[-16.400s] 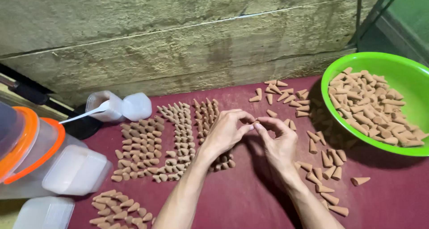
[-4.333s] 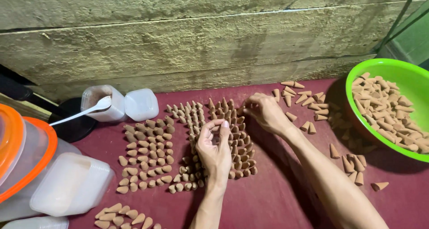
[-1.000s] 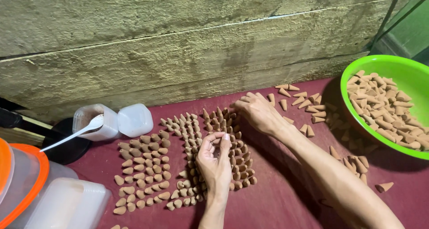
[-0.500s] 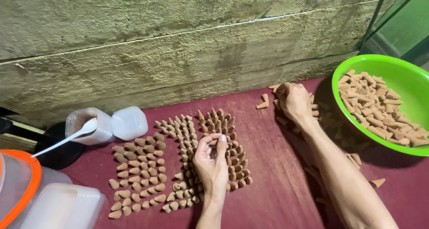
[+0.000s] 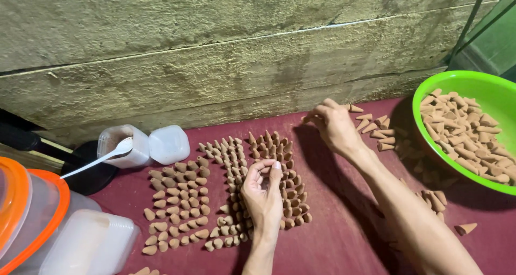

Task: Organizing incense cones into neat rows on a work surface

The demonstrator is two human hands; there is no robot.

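progress: mid-way, judged | done: several blocks of clay-coloured cones [image 5: 231, 194] stood in rows on maroon mat [image 5: 344, 237] | left: loose cones [image 5: 376, 127] by wall, green bowl [image 5: 430, 87] full | left hand [image 5: 263, 192] over rows, fingertips curled together, pinch contents unclear | right hand [image 5: 336, 125] at loose pile, fingers bunched

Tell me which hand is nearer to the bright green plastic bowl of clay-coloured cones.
Right. The right hand is up by the loose cones, a short way left of the green bowl. The left hand is lower, over the standing rows of cones, well farther away.
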